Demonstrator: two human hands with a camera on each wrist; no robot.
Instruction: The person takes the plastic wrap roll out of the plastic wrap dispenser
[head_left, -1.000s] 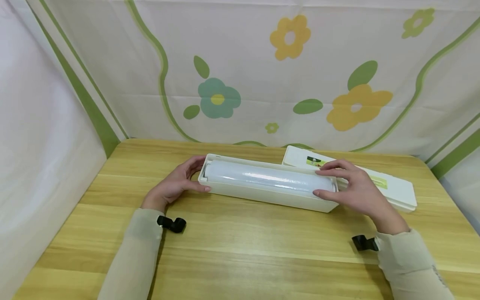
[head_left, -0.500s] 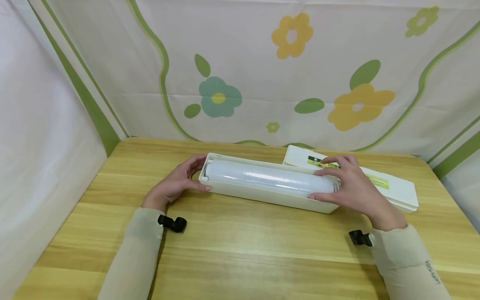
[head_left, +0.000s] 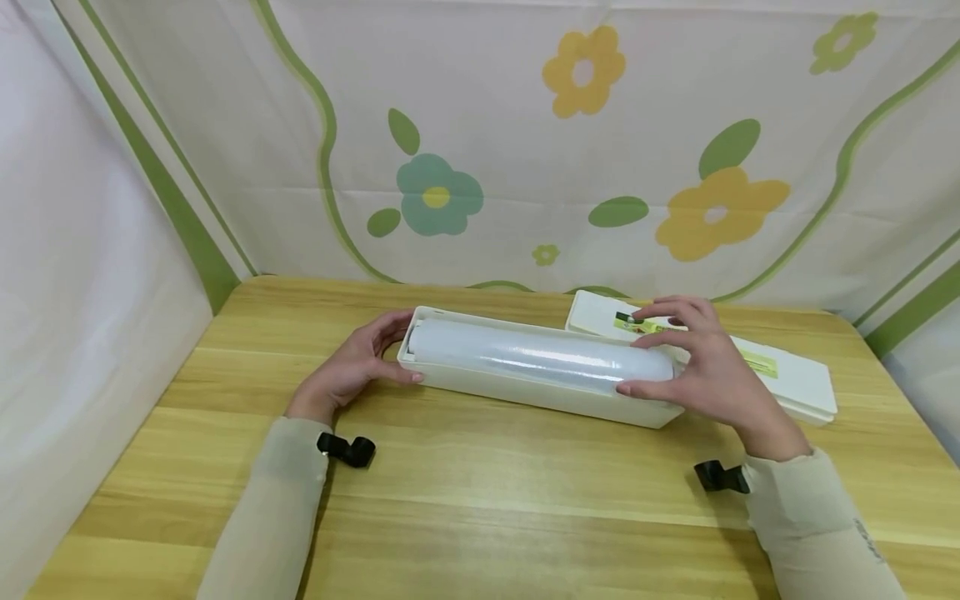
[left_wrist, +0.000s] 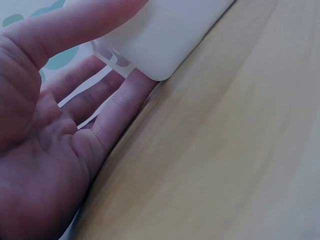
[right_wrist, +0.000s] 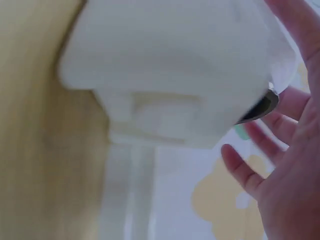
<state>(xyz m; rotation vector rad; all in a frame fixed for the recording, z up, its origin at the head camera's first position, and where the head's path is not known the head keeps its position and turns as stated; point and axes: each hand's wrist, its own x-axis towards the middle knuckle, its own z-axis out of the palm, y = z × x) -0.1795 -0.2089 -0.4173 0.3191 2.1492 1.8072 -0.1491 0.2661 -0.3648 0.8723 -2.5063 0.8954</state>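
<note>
A long white box (head_left: 517, 397) lies on the wooden table with its top off, holding a roll of cling film (head_left: 517, 353). At the box's left end, my left hand (head_left: 348, 367) grips it, thumb along the front and fingers round the back. My right hand (head_left: 712, 379) pinches the right end of the roll between thumb and fingers. That end sits raised above the box's rim, while the left end lies lower inside. In the right wrist view the roll's dark core end (right_wrist: 264, 107) shows above the white box end (right_wrist: 160, 55).
Behind the box at the right lies a white lid (head_left: 798, 379) with green labels, partly hidden by my right hand. A cloth printed with flowers (head_left: 438, 196) hangs along the table's back edge. The wooden table (head_left: 480, 508) extends in front.
My right hand has moved slightly left, taken hold of the roll's right end and raised it a little out of the box. The left hand stays on the box.
</note>
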